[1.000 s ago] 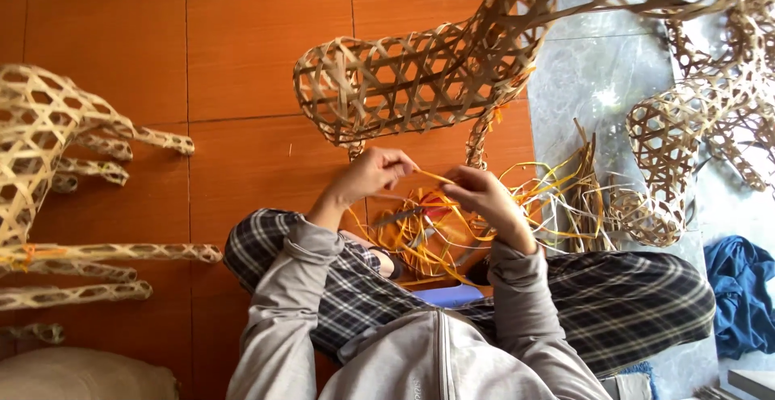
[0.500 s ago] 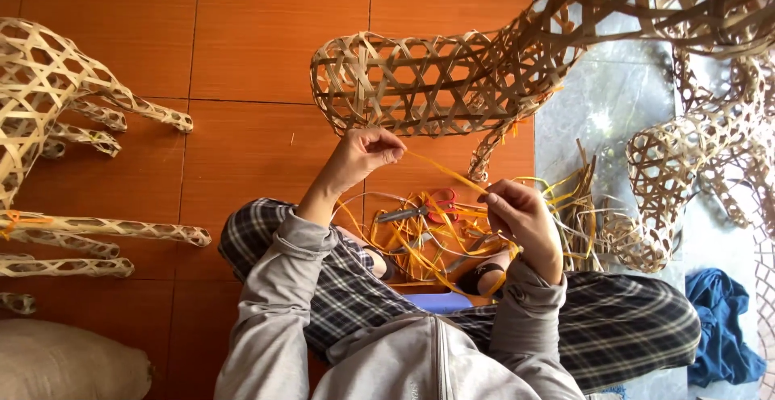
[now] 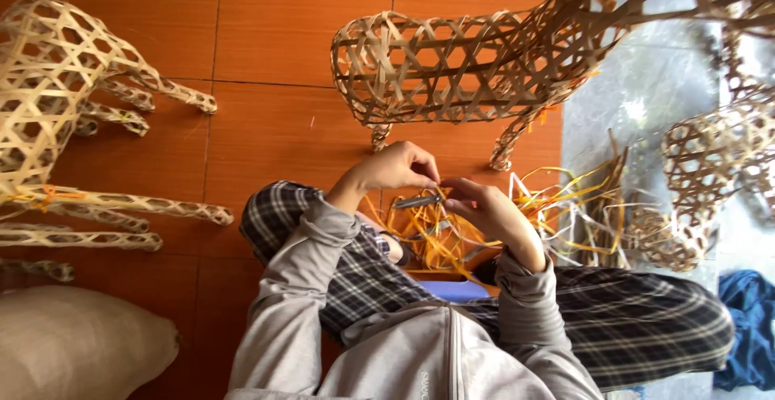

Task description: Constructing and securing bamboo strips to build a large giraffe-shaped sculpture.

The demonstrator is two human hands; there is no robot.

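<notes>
1. The left hand point(image 3: 400, 167) and right hand point(image 3: 484, 206) meet over the lap, with a small tool point(image 3: 417, 201) between them.
2. A heap of loose strips point(image 3: 436, 234) lies under the hands.
3. A woven animal frame point(image 3: 476, 65) stands on the floor beyond the hands.
4. Another woven frame point(image 3: 48, 101) lies far left.
5. A sack point(image 3: 77, 343) sits below that frame.
6. A cloth point(image 3: 747, 327) lies at the far right edge.

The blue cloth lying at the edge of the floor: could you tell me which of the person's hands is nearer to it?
Right. The right hand sits on the side of the blue cloth, though well apart from it, above the orange strips. The left hand lies farther away, beyond the right one.
</notes>
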